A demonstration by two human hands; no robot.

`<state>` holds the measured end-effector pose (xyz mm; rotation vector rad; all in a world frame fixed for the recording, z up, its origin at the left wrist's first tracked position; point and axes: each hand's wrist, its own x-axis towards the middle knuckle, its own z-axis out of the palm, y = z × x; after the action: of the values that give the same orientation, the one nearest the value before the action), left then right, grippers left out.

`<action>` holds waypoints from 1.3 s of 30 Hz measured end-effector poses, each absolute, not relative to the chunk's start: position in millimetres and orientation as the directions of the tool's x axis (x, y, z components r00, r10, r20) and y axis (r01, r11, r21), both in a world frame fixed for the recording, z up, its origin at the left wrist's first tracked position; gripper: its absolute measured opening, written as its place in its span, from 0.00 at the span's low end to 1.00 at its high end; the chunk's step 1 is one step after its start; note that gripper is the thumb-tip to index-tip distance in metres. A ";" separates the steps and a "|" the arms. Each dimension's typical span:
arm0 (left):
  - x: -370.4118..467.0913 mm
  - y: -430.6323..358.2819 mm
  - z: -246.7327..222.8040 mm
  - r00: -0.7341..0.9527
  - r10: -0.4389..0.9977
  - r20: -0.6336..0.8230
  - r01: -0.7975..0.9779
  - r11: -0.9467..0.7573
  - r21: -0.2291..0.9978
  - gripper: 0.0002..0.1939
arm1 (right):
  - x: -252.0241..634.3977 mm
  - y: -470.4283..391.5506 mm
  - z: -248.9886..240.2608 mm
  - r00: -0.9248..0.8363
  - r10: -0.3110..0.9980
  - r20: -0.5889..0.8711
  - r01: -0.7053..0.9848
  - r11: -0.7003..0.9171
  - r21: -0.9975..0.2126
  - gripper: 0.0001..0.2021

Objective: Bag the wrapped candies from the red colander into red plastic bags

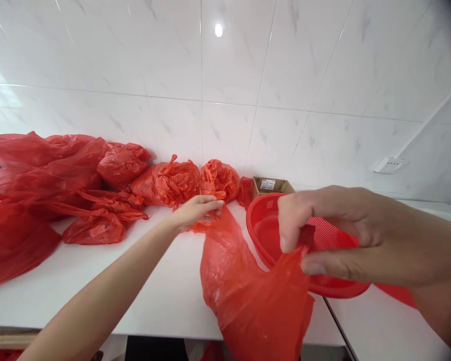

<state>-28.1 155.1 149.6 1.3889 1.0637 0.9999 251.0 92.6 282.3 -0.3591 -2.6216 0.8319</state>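
A red plastic bag [255,306] hangs stretched between my two hands over the front edge of the table. My left hand [199,208] pinches its upper left corner, with the fingertips closed on the film. Close to the camera, my right hand [334,235] grips the other corner between thumb and bent fingers. Behind the right hand stands a red plastic colander [265,230], partly covered by the hand and the bag. What the bag holds, if anything, cannot be made out.
Several filled red bags [165,183] line the back of the white table [165,281], with a large heap [52,170] at the left. A cardboard box [272,185] stands behind the colander. A power socket [391,165] sits on the tiled wall. A seam divides the tabletop at the right.
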 end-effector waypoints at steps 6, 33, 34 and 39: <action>-68.3 103.4 209.0 -0.050 0.963 0.266 -0.018 -0.267 0.963 0.09 | 261.7 120.7 270.9 -0.745 0.552 0.375 0.273 0.765 -0.583 0.03; -19.2 112.8 182.6 0.315 0.931 -0.183 0.103 0.158 0.982 0.21 | 179.1 158.5 179.6 -0.653 0.641 0.404 0.070 0.581 -0.811 0.06; -20.3 110.8 180.4 0.330 0.929 -0.168 0.075 0.151 0.986 0.20 | 182.4 150.9 178.8 -0.609 0.662 0.437 0.043 0.578 -0.815 0.04; -23.3 97.0 181.1 0.454 0.889 -0.058 0.202 -0.039 0.979 0.15 | 192.3 113.2 175.6 -0.620 0.576 0.533 -0.100 0.616 -0.781 0.05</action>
<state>-23.3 97.0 181.1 1.5379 0.9924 0.7358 192.3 113.2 175.6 -0.3747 -2.0150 1.0376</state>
